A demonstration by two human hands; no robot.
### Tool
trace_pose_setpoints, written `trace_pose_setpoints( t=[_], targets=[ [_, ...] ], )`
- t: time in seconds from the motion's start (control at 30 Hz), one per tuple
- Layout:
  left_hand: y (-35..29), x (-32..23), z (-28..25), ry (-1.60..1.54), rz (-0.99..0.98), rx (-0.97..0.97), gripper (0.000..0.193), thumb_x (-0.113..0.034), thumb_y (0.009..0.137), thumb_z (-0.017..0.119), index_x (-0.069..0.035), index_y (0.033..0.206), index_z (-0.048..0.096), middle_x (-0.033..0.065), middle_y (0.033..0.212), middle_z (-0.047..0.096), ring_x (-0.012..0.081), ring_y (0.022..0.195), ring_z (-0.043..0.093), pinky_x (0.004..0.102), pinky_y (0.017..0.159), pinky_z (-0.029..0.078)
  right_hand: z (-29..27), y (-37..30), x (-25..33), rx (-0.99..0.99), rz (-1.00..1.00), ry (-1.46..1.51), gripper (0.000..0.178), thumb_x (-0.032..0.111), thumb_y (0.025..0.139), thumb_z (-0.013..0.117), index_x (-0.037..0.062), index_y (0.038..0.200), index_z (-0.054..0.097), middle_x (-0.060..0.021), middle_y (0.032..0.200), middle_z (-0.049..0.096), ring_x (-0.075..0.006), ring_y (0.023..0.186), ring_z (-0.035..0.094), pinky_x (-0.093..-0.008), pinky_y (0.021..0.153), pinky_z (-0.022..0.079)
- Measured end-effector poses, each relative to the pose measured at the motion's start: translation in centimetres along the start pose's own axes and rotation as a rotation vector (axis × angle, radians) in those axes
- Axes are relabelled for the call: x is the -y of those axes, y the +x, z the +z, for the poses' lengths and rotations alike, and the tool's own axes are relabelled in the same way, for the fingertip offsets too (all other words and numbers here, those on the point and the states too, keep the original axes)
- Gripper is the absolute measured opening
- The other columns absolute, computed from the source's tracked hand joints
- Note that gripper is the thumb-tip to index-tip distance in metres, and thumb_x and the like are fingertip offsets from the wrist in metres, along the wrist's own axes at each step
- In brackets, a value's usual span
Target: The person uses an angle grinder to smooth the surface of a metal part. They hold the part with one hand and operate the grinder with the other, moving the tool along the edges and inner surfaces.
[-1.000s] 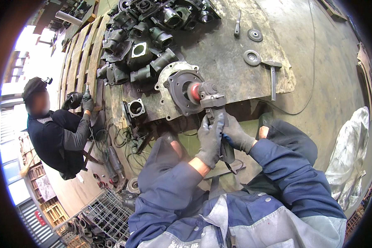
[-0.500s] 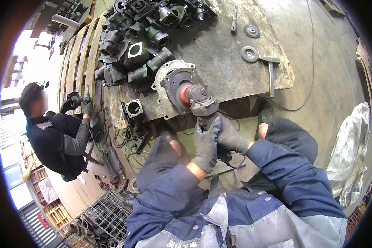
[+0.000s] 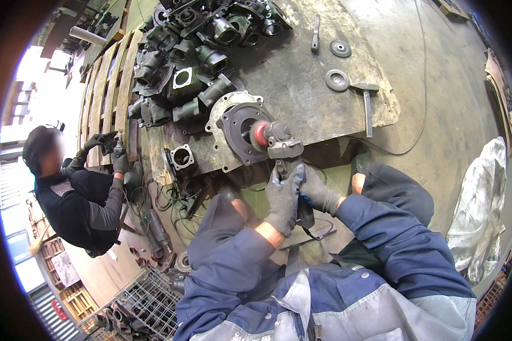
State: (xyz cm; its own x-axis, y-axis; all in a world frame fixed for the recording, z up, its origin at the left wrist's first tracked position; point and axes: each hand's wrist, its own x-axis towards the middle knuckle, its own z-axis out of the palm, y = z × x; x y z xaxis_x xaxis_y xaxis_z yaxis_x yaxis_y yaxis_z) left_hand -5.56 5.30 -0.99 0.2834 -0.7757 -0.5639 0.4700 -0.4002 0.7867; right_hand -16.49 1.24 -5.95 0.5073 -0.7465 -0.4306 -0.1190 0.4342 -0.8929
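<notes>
Both gloved, left hand (image 3: 283, 200) and right hand (image 3: 318, 193) wrapped tight around grinder (image 3: 284, 153), just beyond them. Red disc (image 3: 260, 135) pressed against round metal flange (image 3: 236, 132), left of grinder.

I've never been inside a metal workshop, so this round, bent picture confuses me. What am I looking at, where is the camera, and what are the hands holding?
The camera sits on a worker's head and looks down, and its wide lens bends the edges. The blue sleeves coming in from below are that worker's own arms. Both gloved hands, left hand and right hand, grip a handheld grinder, whose red disc meets a round metal flange. This lies on a worn steel plate, next to a heap of dark cast housings. Further right lie two discs and a hammer. At the left, another person crouches, working separately.
</notes>
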Motion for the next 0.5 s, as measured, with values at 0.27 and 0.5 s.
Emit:
trace_pose_setpoints(
  t=[0.27,0.5],
  targets=[
    [1.5,-0.7,0.6,0.082,0.089,0.026,0.047,-0.033,0.101,0.075,0.001,0.13,0.062,0.0052,0.11,0.071,0.0107,0.096,0.062,0.0289,0.087,0.052,-1.4,1.2,1.0,0.074,0.056,0.269,0.042,0.02,0.095,0.07,0.0009,0.131,0.059,-0.0078,0.118,0.069,-0.0143,0.105,0.063,-0.0337,0.092,0.055],
    [2.3,-2.5,0.5,0.282,0.184,0.063,0.052,-0.04,0.107,0.063,0.003,0.135,0.06,0.0075,0.111,0.069,0.0127,0.097,0.06,0.0307,0.086,0.051,-1.8,2.7,1.5,0.123,0.033,0.378,0.036,0.027,0.099,0.065,0.0017,0.124,0.063,-0.0073,0.106,0.07,-0.0125,0.094,0.066,-0.0329,0.082,0.058]
  ],
)
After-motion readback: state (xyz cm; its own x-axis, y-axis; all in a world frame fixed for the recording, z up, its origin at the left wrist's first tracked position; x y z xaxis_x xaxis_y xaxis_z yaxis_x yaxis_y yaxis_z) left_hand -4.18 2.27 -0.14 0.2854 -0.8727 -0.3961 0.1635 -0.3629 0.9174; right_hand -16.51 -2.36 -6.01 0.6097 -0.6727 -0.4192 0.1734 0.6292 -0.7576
